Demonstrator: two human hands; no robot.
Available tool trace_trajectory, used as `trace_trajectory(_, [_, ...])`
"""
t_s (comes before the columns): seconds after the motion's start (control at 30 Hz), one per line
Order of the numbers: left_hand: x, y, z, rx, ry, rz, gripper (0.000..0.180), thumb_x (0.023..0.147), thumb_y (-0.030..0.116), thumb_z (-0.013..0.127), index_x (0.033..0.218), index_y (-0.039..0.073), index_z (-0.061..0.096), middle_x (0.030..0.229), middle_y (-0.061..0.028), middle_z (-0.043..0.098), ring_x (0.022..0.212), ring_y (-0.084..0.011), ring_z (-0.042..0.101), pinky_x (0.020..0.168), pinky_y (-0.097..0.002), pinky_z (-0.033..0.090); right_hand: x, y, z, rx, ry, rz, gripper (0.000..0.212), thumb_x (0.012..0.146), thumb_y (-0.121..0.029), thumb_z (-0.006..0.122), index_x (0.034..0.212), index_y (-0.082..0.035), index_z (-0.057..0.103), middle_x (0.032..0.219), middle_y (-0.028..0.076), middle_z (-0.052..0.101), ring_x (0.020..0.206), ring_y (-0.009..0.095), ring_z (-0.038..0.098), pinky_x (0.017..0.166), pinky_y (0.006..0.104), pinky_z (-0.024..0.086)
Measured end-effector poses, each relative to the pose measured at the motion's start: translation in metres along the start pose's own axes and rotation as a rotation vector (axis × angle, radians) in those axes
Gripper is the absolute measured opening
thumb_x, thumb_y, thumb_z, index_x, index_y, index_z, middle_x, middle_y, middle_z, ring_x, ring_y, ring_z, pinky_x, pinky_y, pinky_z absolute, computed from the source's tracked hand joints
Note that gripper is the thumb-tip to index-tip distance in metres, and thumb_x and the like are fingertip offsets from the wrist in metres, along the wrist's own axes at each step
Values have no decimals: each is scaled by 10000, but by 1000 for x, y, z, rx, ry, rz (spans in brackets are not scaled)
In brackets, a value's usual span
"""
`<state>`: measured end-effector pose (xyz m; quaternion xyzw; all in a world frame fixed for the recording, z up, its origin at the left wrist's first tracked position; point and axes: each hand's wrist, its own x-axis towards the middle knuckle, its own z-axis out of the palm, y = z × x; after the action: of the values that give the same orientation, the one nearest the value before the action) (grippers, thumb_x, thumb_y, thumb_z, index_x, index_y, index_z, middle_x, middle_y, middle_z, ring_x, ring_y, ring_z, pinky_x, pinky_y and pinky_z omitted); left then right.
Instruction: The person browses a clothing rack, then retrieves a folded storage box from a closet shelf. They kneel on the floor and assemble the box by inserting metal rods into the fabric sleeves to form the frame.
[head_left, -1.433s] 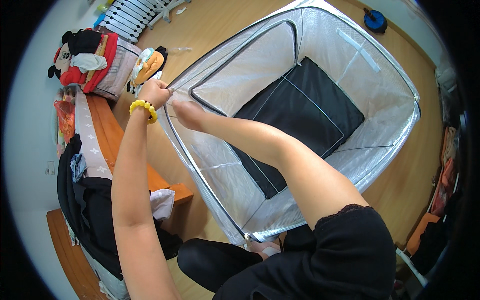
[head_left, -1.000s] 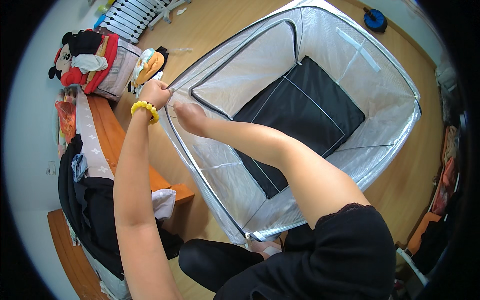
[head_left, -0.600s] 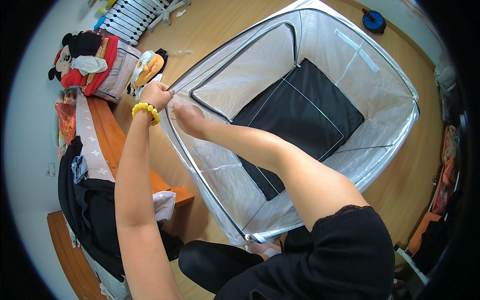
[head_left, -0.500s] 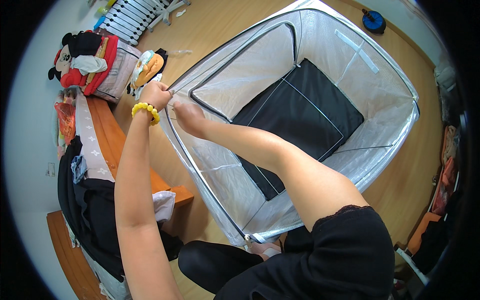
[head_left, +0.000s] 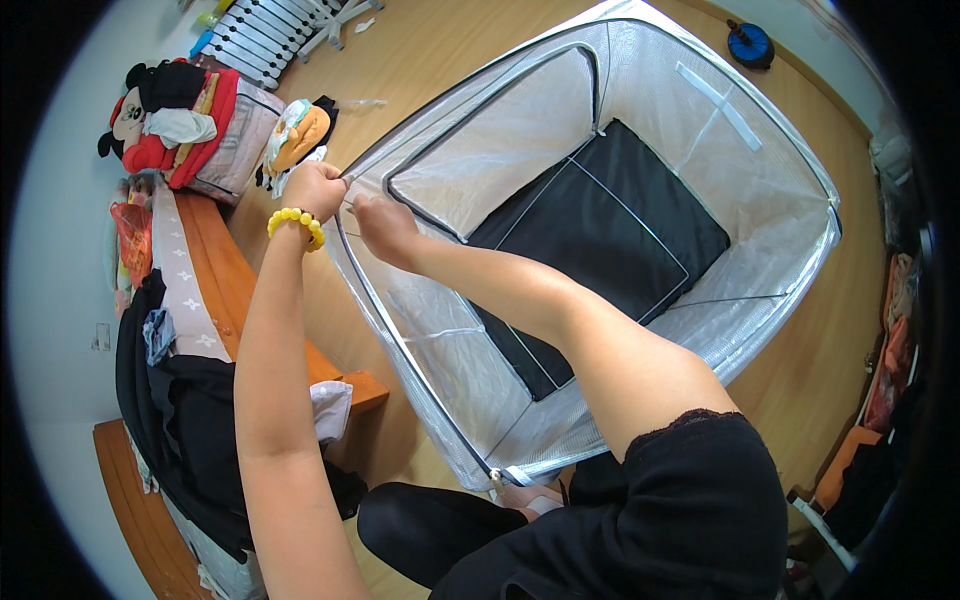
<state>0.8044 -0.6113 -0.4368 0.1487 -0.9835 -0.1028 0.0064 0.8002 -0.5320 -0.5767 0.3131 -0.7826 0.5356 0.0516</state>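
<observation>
A large silvery fabric box [head_left: 745, 190], open at the top, stands on the floor before me with dark piping along its rim. Thin rods cross the black panel [head_left: 625, 215] at its bottom. At the box's left corner, my left hand [head_left: 314, 190] is closed on the rim; a yellow bead bracelet [head_left: 296, 226] circles that wrist. My right hand [head_left: 388, 232] reaches over the box to just inside the same corner. Its fingers are pinched together close to the left hand, and what lies between them is too small to make out.
To the left, an orange wooden bench [head_left: 225, 285] stands near dark clothes [head_left: 200, 420] and a pink storage bag [head_left: 232, 145] topped with folded things. A blue wheel [head_left: 750, 46] lies at the far right by the wall. My knee [head_left: 415, 525] is close to the box's near corner.
My right hand has shifted slightly up and to the right and now shows more sharply. The left hand keeps its grip on the corner, and the box stays nearly in place.
</observation>
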Motion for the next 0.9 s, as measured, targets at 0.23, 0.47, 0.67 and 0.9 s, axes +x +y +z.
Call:
trace_trajectory(0.23, [4, -9, 8, -76, 95, 36, 161, 766, 162, 650, 800, 12, 696, 643, -106, 642, 586, -172, 593, 597, -326, 458, 14, 2, -15, -166, -33, -65, 132, 873, -115, 506, 813, -46, 602, 772, 160, 678, 694, 304, 680, 579, 415, 521])
trace_trajectory(0.47, [-7, 19, 26, 466, 238, 153, 73, 770, 50, 570, 785, 44, 641, 825, -165, 662, 819, -328, 668, 737, -422, 523, 6, 14, -21, -272, -97, -4, 242, 905, -250, 546, 737, -89, 615, 774, 122, 663, 706, 258, 675, 561, 371, 515])
trace_trajectory(0.67, [-15, 5, 39, 571, 383, 148, 118, 821, 41, 544, 789, 52, 657, 851, -163, 665, 795, -337, 675, 679, -397, 554, -60, 106, -6, -353, -19, 155, 216, 894, -233, 530, 988, -41, 563, 1012, 163, 609, 972, 275, 611, 758, 364, 496])
trace_trajectory(0.9, [-8, 34, 56, 527, 489, 199, 89, 816, 47, 559, 765, 63, 630, 804, -139, 652, 756, -305, 678, 637, -372, 552, -101, 266, 20, 487, 268, 1581, 448, 887, -222, 474, 1275, -11, 401, 1328, 168, 490, 1218, 316, 498, 983, 369, 424])
